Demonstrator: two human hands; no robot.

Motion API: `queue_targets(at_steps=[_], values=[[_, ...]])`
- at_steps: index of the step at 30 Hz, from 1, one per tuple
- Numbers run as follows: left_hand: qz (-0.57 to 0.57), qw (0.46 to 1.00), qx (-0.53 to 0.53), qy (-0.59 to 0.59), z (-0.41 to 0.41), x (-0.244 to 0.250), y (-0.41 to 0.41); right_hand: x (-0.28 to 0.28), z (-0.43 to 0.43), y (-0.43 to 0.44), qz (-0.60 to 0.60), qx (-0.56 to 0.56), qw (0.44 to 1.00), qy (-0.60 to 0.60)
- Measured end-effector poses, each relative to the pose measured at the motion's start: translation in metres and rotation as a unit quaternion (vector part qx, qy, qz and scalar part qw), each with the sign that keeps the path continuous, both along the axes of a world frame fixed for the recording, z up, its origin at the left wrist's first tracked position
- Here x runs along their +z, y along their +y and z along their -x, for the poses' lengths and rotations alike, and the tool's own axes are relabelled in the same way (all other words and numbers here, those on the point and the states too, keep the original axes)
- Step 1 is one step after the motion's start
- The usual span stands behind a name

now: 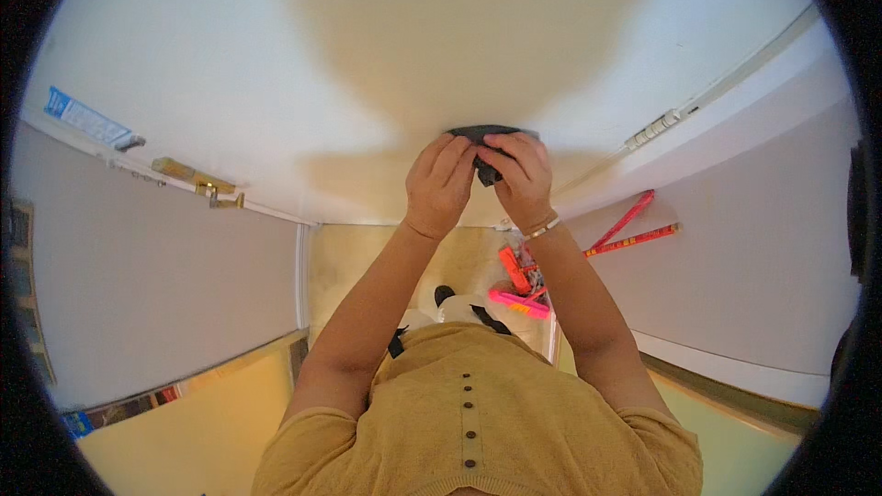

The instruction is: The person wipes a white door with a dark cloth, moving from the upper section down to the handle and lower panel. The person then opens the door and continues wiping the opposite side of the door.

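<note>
A dark, soft-looking piece, perhaps cloth [490, 173], is gathered between both hands, close in front of a white door [227, 48]. My left hand [442, 182] grips its left side, the fingers bent over it. From the right, my right hand [520, 176] pinches the same piece, with the fingertips of both hands nearly meeting. One end of it hangs below the fingers, and its upper edge spreads out against or near the door. Whether it touches the door cannot be told. A light bracelet circles my right wrist.
At the door's left side are a brass-coloured handle [226, 201] and a blue-and-white printed strip [89, 117]. A hinge [653, 129] sits at the right edge. A pink broom head [520, 304] and red poles [634, 240] lean by the wall at lower right.
</note>
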State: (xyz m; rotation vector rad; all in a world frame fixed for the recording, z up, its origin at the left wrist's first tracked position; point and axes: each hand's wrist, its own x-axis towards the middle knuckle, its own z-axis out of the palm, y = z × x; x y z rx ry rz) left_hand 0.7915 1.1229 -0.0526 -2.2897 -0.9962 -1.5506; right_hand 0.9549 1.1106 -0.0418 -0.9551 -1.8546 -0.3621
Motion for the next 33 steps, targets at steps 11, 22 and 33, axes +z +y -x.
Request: queue_targets(at_steps=[11, 22, 33], values=[[0.043, 0.998, -0.03, 0.028, -0.024, -0.005, -0.01, -0.008, -0.024, -0.021, 0.058, -0.008, 0.996, 0.06], [0.001, 0.99, -0.074, 0.121, -0.053, -0.007, 0.005, -0.036, -0.052, -0.018, 0.034, -0.077, 0.993, 0.084], [-0.034, 0.977, -0.146, 0.153, -0.119, 0.01, 0.004, -0.025, -0.106, -0.034, -0.014, -0.174, 0.981, 0.082]])
